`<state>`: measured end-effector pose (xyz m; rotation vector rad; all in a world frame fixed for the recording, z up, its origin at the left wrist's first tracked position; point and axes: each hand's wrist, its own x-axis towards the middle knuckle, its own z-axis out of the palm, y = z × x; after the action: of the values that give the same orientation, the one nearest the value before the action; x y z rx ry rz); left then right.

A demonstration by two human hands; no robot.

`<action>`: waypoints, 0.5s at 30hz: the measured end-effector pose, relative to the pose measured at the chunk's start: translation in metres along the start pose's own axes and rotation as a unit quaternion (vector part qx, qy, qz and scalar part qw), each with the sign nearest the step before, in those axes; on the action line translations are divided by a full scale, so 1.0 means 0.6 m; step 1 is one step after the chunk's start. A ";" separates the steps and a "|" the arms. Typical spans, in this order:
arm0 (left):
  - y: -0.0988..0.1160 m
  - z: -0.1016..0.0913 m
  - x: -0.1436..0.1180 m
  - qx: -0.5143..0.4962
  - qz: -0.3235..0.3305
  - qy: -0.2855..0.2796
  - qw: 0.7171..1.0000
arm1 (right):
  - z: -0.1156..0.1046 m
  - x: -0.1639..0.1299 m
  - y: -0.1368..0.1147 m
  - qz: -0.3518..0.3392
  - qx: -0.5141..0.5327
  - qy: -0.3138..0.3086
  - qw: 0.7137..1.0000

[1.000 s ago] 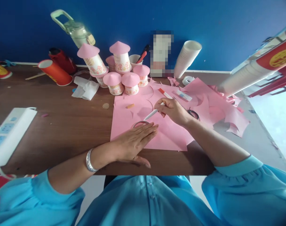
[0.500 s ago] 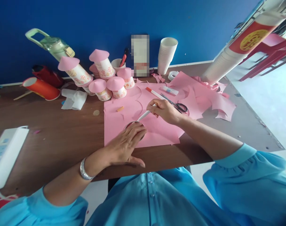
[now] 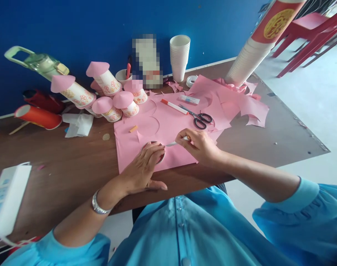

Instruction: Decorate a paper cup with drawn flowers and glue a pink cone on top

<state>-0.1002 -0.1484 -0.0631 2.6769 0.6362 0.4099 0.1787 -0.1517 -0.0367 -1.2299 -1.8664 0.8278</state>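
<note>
My left hand (image 3: 142, 166) is spread over a round, red object with a dark rim (image 3: 160, 158), holding it down on the pink paper (image 3: 140, 111). Most of that object is hidden under the fingers, and the thumb rests apart from it, near the table edge. Closed in a pinch, my right hand (image 3: 198, 146) grips a slim white marker (image 3: 172, 143) with a yellowish end. Its tip points left, at the right side of the round object. A small yellow-orange cap (image 3: 133, 129) lies on the paper. Beyond my right hand are black-handled scissors (image 3: 200, 120) and a red-capped marker (image 3: 174, 106).
Several decorated paper cups with pink cone roofs (image 3: 103, 107) stand at the back left, near a green bottle (image 3: 43, 64). Stacked white cups (image 3: 179, 57) stand by the wall. A glue stick (image 3: 189, 99) and pink scraps (image 3: 254, 111) lie right. A power strip (image 3: 12, 199) is at left.
The marker tip has moved round the object's edge, from its top to its right side. My right hand has come nearer to me, uncovering the scissors. The view has shifted.
</note>
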 end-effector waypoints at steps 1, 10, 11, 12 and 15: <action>0.000 0.000 0.001 0.000 0.001 0.002 1.000 | 0.004 -0.013 -0.005 -0.027 -0.020 0.005 0.999; -0.002 0.000 0.005 -0.005 0.024 0.027 0.999 | 0.055 -0.097 -0.040 -0.274 -0.247 0.074 0.927; -0.003 0.000 0.005 -0.007 0.023 0.026 0.999 | 0.061 -0.101 -0.043 -0.284 -0.265 0.077 0.918; -0.003 0.000 0.005 -0.008 0.023 0.024 0.999 | 0.066 -0.105 -0.046 -0.293 -0.280 0.078 0.911; -0.003 0.001 0.006 -0.011 0.018 0.021 1.000 | 0.079 -0.114 -0.055 -0.311 -0.310 0.079 0.895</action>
<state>-0.0973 -0.1453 -0.0635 2.6691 0.5939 0.4815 0.1419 -0.2320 -0.0499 -0.8920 -2.2658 -0.2343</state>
